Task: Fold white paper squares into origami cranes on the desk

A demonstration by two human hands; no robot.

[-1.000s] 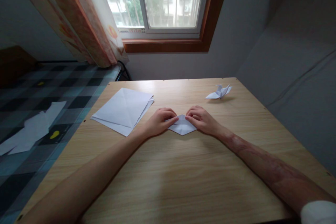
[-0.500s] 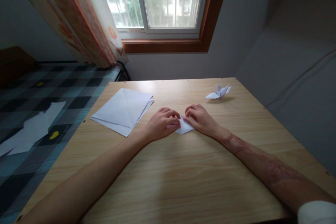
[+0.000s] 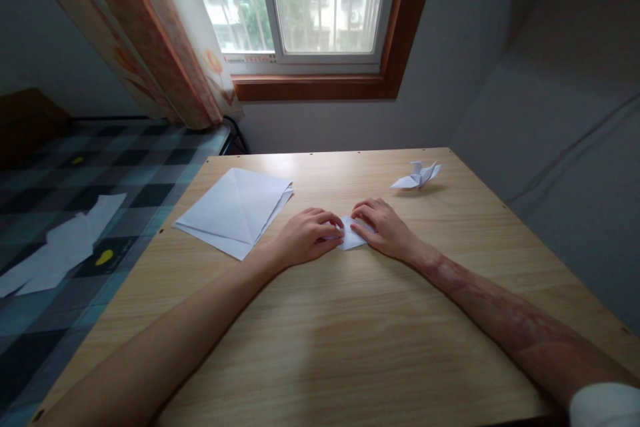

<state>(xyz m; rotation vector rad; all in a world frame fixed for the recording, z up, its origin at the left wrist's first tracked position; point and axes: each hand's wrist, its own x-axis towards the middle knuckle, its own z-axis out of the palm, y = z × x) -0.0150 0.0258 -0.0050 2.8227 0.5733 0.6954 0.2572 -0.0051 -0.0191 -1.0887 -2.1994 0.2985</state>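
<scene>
A small folded piece of white paper [image 3: 353, 238] lies on the wooden table [image 3: 320, 333] between my two hands, partly covered by the fingers. My left hand [image 3: 307, 237] pinches its left side, thumb below and curled fingers above. On the right side, my right hand [image 3: 384, 227] holds the paper with bent fingers and thumb. A white paper crane [image 3: 418, 175] stands beyond my right hand. To the left of my left hand rests a stack of square white sheets [image 3: 233, 207] with crease lines.
A bed with a checked cover [image 3: 150, 153] adjoins the table's left side, with torn-looking strips of white paper [image 3: 65, 247] on it. Behind the table are a wall, a barred window [image 3: 325, 7] and a curtain [image 3: 160, 33]. A cable [image 3: 575, 147] runs along the right wall.
The folded paper has turned and shifted slightly away from me between my fingers. My hands have barely moved, and the crane and the stack are where they were.
</scene>
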